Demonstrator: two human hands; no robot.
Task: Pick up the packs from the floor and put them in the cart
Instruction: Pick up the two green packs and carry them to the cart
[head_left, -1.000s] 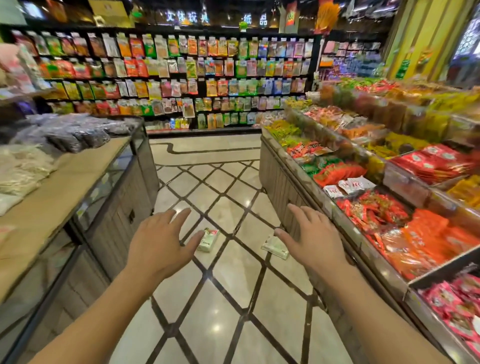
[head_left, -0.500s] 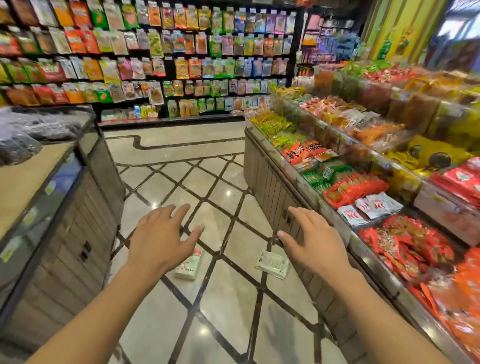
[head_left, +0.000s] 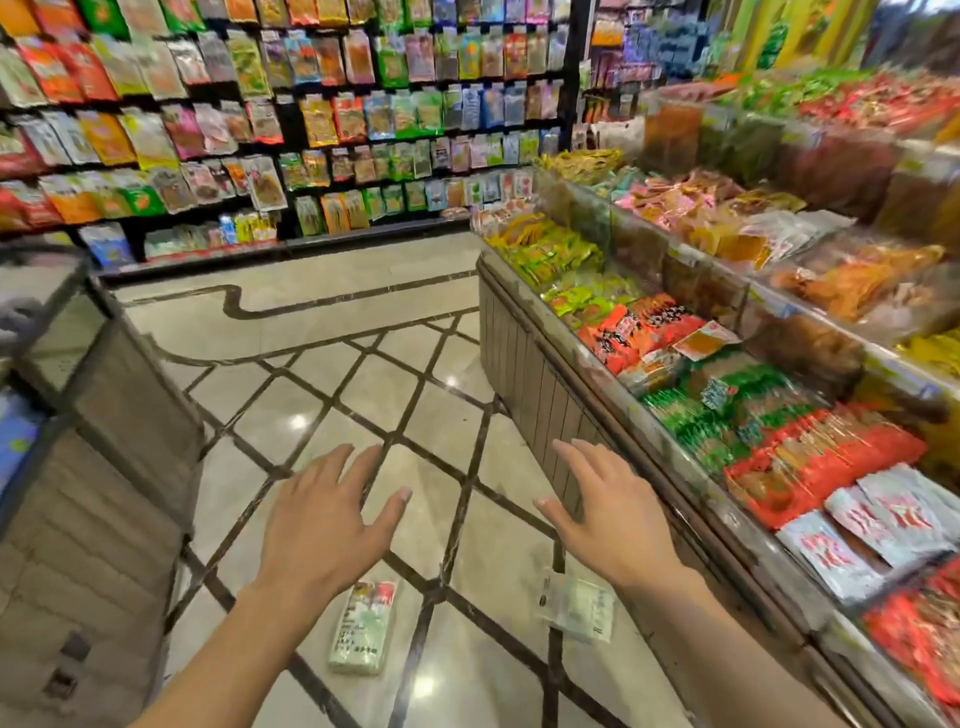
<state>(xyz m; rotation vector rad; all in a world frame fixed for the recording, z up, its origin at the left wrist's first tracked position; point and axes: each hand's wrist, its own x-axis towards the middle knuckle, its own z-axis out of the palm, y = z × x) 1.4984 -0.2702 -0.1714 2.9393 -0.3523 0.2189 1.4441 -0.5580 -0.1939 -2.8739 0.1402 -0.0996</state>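
Both grips spread, holding nothing, left hand (head_left: 322, 525), right hand (head_left: 613, 519), two packs (head_left: 363, 626) on open floor (head_left: 332, 415) between counters (head_left: 524, 374)

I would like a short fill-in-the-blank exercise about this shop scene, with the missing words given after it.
1. The number of packs lying on the floor is ____.
2. The pack with the red top lies below the ____ hand.
3. The white pack lies close to the right hand, which is ____ and holds nothing.
4. The left hand holds ____.

Missing words: two; left; open; nothing
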